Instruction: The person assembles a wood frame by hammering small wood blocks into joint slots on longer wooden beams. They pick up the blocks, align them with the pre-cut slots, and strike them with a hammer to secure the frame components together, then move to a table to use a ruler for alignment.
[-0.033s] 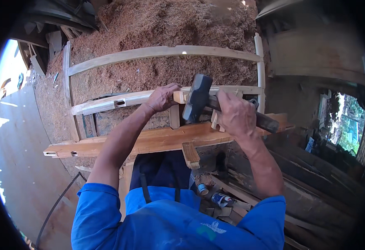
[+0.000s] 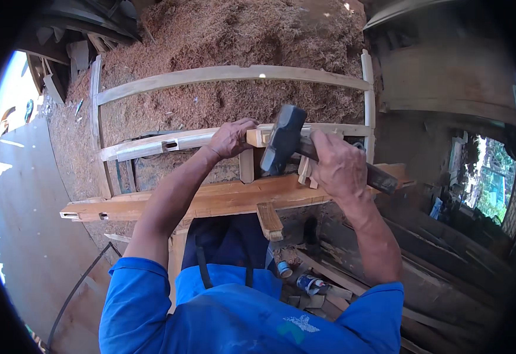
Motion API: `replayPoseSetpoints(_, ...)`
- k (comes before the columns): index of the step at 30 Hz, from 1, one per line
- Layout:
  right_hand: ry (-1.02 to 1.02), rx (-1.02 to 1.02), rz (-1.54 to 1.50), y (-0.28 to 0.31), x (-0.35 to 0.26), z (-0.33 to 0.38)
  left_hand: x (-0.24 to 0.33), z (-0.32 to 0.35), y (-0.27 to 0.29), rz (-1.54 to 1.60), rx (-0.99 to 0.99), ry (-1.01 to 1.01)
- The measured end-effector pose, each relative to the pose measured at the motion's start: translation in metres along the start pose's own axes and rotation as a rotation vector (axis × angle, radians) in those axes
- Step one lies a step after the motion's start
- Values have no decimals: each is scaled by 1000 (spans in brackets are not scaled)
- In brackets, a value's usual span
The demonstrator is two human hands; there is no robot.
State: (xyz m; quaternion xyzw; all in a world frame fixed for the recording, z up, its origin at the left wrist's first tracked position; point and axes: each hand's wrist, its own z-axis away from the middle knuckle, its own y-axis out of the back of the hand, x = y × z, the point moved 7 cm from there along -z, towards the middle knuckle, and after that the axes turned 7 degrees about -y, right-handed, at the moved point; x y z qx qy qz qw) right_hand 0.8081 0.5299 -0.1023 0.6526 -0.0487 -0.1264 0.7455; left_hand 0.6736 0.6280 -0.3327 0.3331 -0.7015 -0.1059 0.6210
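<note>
My right hand (image 2: 340, 166) is wrapped around the handle of a sledgehammer (image 2: 284, 139) with a dark, heavy head. The head hangs over the middle of a pale wooden rail (image 2: 194, 140), beside a short squared wooden block (image 2: 257, 138). I cannot tell whether the head touches the block. To the left of the block, my left hand (image 2: 232, 139) is closed over the rail, its fingers reaching behind the block's end. Nearer to me lies a reddish-brown plank (image 2: 222, 199) with slots cut at its left end. A short stub of wood (image 2: 269, 220) sticks out from it towards me.
Beyond my hands, a curved pale rail (image 2: 211, 75) joins two upright posts in the same frame. Wood shavings (image 2: 240, 35) cover the ground behind. A grey sheet (image 2: 25, 189) stands at left. Cans (image 2: 311, 284) and loose boards (image 2: 340, 277) lie at lower right.
The hammer and my right hand have shifted very slightly to the right. My left hand keeps its place on the rail.
</note>
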Motion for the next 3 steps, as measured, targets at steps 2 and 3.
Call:
replayPoseSetpoints(2,-34,96,-202,17,2,6,-8,5,-3,-9,12,33)
replayPoseSetpoints(3,-83,203,-401,34,9,11,-13,1,-3,-22,17,54)
